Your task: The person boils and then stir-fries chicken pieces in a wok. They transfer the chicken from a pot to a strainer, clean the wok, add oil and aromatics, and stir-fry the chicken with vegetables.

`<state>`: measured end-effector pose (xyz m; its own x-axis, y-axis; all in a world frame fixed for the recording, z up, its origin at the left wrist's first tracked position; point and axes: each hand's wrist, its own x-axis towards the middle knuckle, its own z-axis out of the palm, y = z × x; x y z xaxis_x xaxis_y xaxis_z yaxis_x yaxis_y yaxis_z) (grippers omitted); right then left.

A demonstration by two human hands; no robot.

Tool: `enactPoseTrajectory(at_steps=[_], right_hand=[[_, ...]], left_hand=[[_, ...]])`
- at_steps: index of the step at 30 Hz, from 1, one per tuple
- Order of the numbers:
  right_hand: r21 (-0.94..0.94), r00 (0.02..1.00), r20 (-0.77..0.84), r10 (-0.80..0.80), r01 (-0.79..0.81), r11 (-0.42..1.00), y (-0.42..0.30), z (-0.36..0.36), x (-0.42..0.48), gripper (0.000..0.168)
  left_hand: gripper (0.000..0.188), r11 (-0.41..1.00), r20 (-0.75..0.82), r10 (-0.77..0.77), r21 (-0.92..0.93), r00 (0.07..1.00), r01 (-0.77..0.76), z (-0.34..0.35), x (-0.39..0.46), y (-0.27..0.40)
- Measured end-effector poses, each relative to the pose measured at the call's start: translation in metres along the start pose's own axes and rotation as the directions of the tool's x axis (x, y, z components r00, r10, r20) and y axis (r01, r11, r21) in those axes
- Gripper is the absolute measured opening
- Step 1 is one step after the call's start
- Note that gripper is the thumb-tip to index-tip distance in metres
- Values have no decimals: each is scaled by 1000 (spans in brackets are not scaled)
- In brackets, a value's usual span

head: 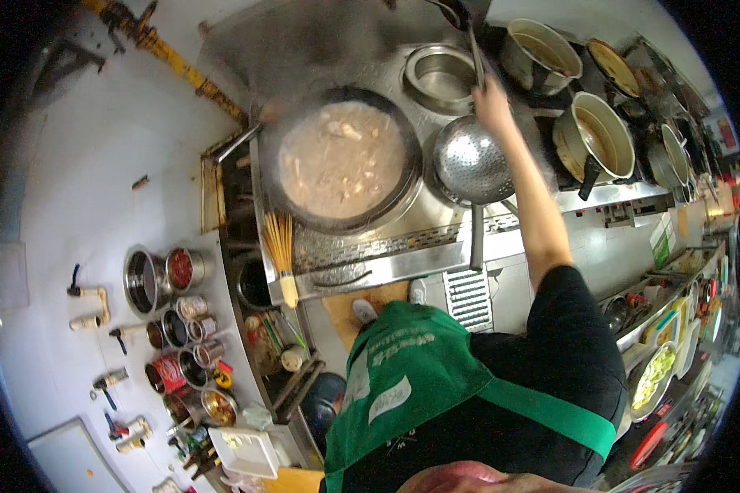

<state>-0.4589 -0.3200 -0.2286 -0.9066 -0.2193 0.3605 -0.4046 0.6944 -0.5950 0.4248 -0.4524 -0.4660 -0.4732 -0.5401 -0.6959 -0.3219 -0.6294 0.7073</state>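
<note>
My right hand [492, 106] is closed around the metal handle of a long utensil [476, 55]; its far end reaches the top edge, where its shape is unclear. Below the hand, a perforated metal strainer [473, 161] rests over a round opening, its handle towards me. Left of the hand is a steel pot [445, 79]. A large wok [414, 163] holds steaming, cloudy brown liquid with pale pieces [345, 157]. A bamboo wok brush [280, 246] lies at the stove's front left corner. My left hand is out of view.
Several pots, including a deep one [567, 145] with a black handle, stand on burners at right. On the left, a shelf holds steel containers [185, 268] and a white tray [245, 453]. A bowl of chopped greens [653, 376] is behind at right. A floor grate [468, 299] lies below the stove.
</note>
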Motion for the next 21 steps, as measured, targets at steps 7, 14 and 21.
enactPoseTrajectory(at_steps=[7, 14, 21], right_hand=[[126, 957, 275, 91, -130, 984, -83, -95, -268, 55], [-305, 815, 539, 212, -46, 951, -132, -90, -304, 61], [140, 888, 459, 27, -102, 985, -120, 34, -289, 51]], left_hand=[[21, 995, 140, -102, 7, 985, 102, 0, 77, 22], [17, 982, -55, -16, 185, 998, 26, 42, 171, 147], [20, 983, 42, 2, 181, 999, -10, 31, 170, 174]])
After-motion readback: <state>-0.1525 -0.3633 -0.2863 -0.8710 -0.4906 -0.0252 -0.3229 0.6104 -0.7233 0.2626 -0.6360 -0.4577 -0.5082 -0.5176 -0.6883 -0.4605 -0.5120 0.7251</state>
